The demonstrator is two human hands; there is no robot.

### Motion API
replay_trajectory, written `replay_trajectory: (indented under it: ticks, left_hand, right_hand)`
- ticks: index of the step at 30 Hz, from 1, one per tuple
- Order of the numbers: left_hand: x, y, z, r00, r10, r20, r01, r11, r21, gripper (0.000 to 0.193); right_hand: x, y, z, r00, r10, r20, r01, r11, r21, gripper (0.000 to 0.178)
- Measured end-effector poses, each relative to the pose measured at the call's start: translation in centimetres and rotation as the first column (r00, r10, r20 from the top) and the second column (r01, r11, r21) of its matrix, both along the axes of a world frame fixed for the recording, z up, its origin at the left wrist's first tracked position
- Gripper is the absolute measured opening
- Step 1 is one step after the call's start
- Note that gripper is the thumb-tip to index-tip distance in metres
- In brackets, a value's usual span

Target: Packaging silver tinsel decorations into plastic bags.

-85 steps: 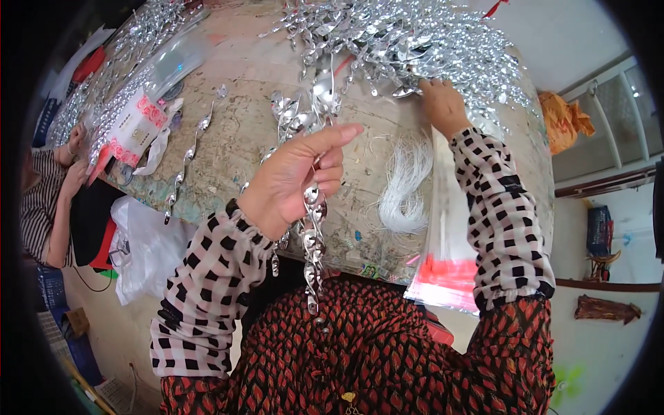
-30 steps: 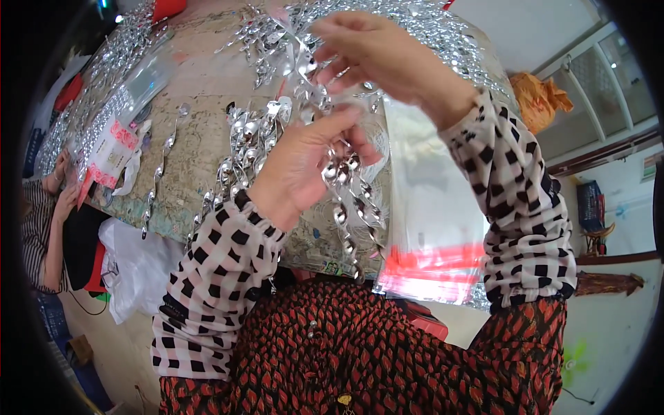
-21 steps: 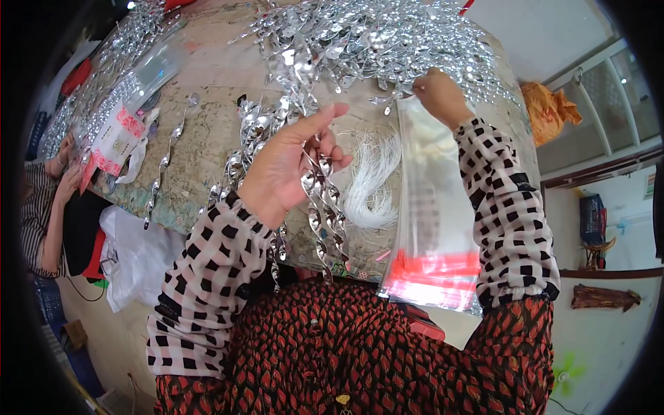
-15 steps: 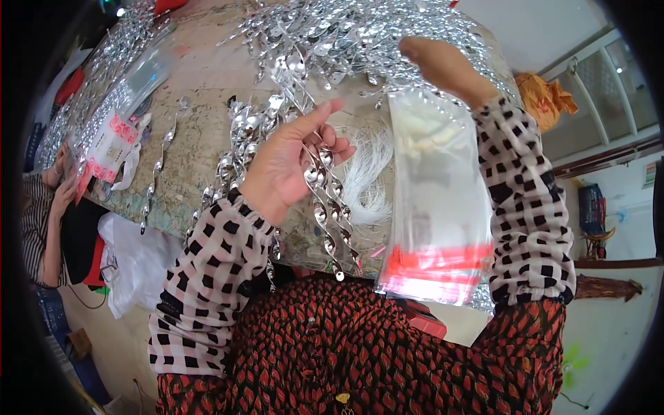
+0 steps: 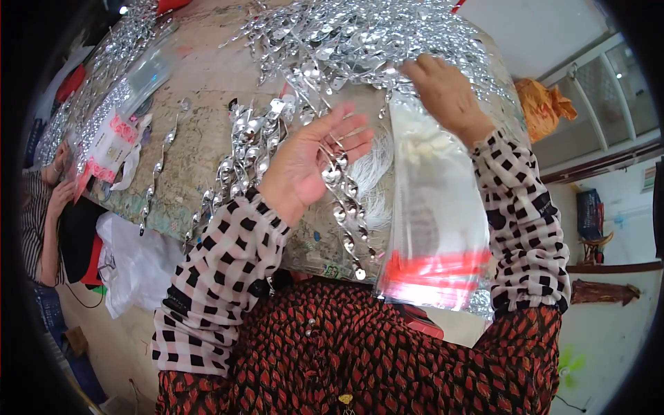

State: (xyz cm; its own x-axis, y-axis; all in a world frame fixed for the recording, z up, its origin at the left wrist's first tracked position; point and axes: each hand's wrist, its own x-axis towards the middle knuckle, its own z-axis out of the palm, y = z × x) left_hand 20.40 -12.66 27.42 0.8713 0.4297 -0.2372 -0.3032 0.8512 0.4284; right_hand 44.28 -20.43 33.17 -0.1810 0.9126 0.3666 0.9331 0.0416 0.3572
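Twisted silver spiral strips (image 5: pixel 349 211) hang through my left hand (image 5: pixel 308 162), loosely held across its half-curled fingers, their lower ends dangling toward the table edge. Above that hand the strips run up toward a big heap of silver spirals (image 5: pixel 360 41) at the far side. At the heap's near right edge is my right hand (image 5: pixel 446 93), fingers bent and closed together, fingertips down among the silver pieces; what they grip is hidden. Below it lies a stack of clear plastic bags (image 5: pixel 439 187) with red-and-white ends.
A bundle of white thread (image 5: pixel 370 187) lies between my left hand and the bags. More spirals (image 5: pixel 252 135) lie left of my hand. At far left, another person's hands (image 5: pixel 63 190) are near a pink-and-white printed packet (image 5: pixel 111 145). A white plastic bag (image 5: pixel 138 259) hangs off the table edge.
My left hand has shifted slightly right with the strips and its fingers have loosened. My right hand has come a little nearer, its fingers now bent down at the heap's edge.
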Motion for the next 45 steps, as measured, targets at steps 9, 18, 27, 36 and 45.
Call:
replay_trajectory:
  ticks: [9, 18, 27, 36, 45]
  left_hand:
    - [1.0, -0.3, -1.5, 0.996, 0.080, -0.026, -0.082, 0.993, -0.079, 0.016]
    - [-0.8, 1.3, 0.5, 1.000, -0.017, 0.010, 0.018, 0.995, -0.098, 0.024]
    - [-0.8, 0.6, 0.7, 1.000, -0.013, 0.005, 0.013, 0.996, -0.086, 0.024]
    - [0.2, -1.1, -0.7, 1.000, 0.002, 0.005, -0.001, 0.999, -0.036, 0.011]
    - [-2.0, -0.4, 1.7, 0.997, -0.041, -0.063, 0.040, 0.999, -0.013, 0.022]
  right_hand:
    - [-4.1, 2.5, 0.2, 0.389, -0.486, -0.782, -0.290, 0.741, -0.605, 0.031]
    - [6.1, 8.7, -2.4, 0.933, -0.357, 0.051, 0.353, 0.933, 0.072, 0.021]
    - [2.2, 2.2, 5.0, 0.955, -0.286, 0.082, 0.295, 0.949, -0.116, 0.011]
    - [-10.0, -3.6, 1.2, 0.256, -0.422, -0.870, -0.183, 0.862, -0.472, 0.020]
    - [4.1, 3.4, -5.0, 0.981, -0.180, 0.075, 0.186, 0.978, -0.096, 0.016]
